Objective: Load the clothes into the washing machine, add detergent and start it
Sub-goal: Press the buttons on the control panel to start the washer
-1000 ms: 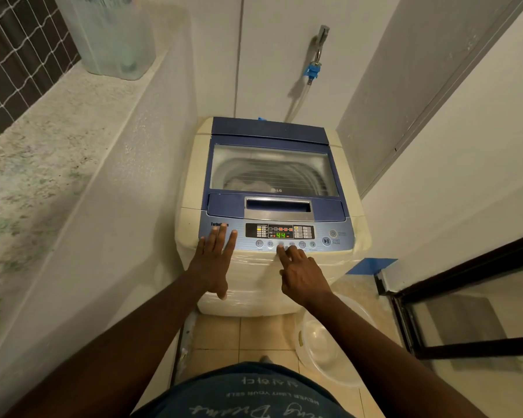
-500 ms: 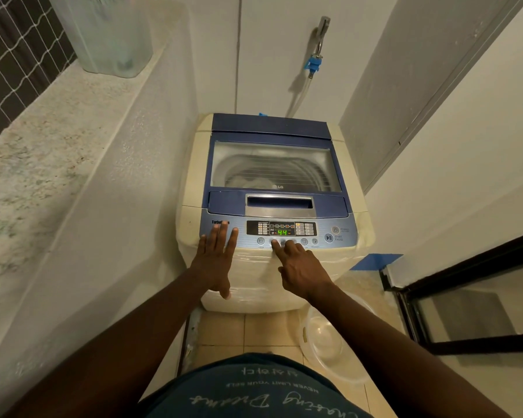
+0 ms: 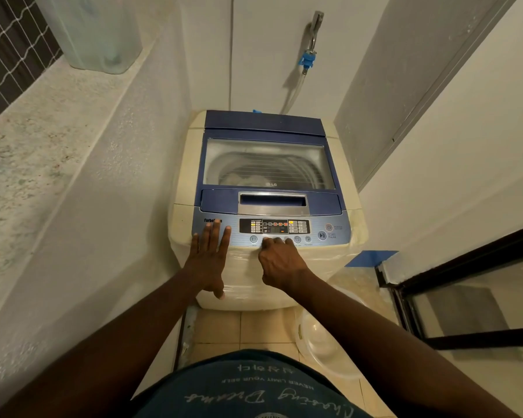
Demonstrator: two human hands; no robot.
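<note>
head view: washing machine (image 3: pixel 266 206) against the back wall, lid shut, pale clothes (image 3: pixel 242 178) visible through its window. left hand (image 3: pixel 209 257) flat, fingers spread, on the control panel (image 3: pixel 314 229). right hand (image 3: pixel 280 260) curled, fingertips on the button row, holding nothing.

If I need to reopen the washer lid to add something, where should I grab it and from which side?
Grip the silver recessed handle on the front edge of the closed lid, coming from the front, fingers hooked into the slot, then lift upward. The lid probably hinges at the rear, so the front edge is likely the free one. The right hand is nearest.
</note>
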